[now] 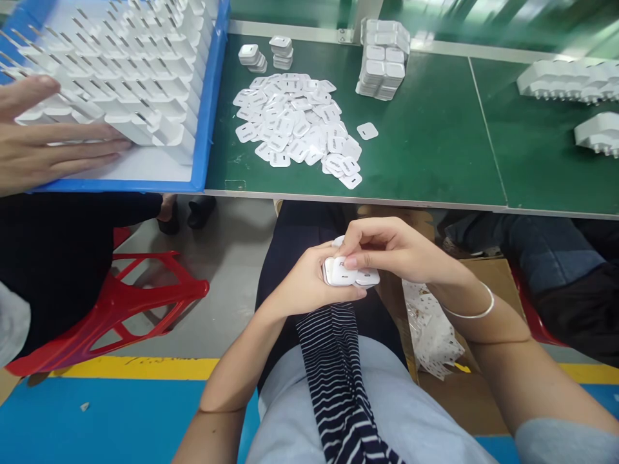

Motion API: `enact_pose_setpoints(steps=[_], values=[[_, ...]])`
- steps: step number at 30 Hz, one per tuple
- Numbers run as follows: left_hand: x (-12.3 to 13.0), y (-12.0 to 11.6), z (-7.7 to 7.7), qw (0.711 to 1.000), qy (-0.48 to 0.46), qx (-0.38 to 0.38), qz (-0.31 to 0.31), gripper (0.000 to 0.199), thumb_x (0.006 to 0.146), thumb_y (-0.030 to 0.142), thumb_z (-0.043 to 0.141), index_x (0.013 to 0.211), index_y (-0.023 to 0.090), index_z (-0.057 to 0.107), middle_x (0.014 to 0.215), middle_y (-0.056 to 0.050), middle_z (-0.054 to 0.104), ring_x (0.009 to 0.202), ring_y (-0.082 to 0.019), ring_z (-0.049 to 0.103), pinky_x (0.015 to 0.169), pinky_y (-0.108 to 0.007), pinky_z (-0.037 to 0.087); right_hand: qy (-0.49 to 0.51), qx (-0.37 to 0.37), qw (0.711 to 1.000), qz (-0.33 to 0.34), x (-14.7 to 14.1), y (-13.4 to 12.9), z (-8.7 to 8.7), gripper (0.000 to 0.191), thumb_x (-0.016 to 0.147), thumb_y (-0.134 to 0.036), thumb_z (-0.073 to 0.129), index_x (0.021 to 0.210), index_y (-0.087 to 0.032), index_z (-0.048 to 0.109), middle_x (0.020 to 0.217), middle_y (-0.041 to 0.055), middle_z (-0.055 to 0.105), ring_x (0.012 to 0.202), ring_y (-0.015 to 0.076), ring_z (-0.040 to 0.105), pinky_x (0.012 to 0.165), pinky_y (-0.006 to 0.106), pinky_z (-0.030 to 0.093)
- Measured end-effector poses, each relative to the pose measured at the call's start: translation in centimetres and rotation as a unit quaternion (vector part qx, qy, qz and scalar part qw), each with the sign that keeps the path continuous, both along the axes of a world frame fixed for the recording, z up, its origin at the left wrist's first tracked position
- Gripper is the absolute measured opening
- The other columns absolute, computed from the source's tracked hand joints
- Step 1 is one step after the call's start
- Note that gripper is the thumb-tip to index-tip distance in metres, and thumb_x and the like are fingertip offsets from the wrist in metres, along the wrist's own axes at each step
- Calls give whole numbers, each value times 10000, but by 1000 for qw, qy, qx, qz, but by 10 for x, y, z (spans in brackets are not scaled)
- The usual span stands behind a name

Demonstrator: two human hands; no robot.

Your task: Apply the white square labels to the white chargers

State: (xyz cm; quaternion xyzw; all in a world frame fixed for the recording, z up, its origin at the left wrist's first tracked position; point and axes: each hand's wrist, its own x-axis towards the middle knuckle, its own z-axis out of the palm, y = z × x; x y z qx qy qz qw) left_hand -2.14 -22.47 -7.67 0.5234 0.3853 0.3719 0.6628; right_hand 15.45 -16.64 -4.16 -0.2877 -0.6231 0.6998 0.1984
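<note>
Over my lap, my left hand (309, 283) cups a small white charger body (341, 272) from below. My right hand (391, 248) pinches the same piece from above, fingertips pressing a flat white cover onto it. A silver bangle rings my right wrist. On the green table (435, 148) beyond lies a loose pile of flat white covers (297, 122), with one stray cover (367, 131) to its right.
A blue tray (210, 109) full of white charger bodies sits at the left, another person's hand (43, 145) resting on it. Stacked white pieces (383, 59) stand at the back; more chargers (570, 80) far right. A red stool (120, 303) and cardboard box (488, 386) flank my legs.
</note>
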Motion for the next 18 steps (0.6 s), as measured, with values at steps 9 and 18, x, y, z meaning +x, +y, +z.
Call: enact_pose_setpoints(steps=[9,18], values=[[0,-2,0,1000,13,-1,1,285,678,171,842,925,138,703,956,-39,673,851,-149,633,728,-243,509,4,-4,1000,2,-1,0,-1,156,844,-269,754,789,-151,669,732,3,648,656,107,576,596,209,464],[0,-1,-2,1000,22,-4,-4,315,668,174,843,943,135,694,976,-39,678,867,-158,642,754,-257,515,-4,1,1000,1,-3,-1,1,165,840,-246,754,762,-130,665,733,11,646,679,104,572,609,204,455]])
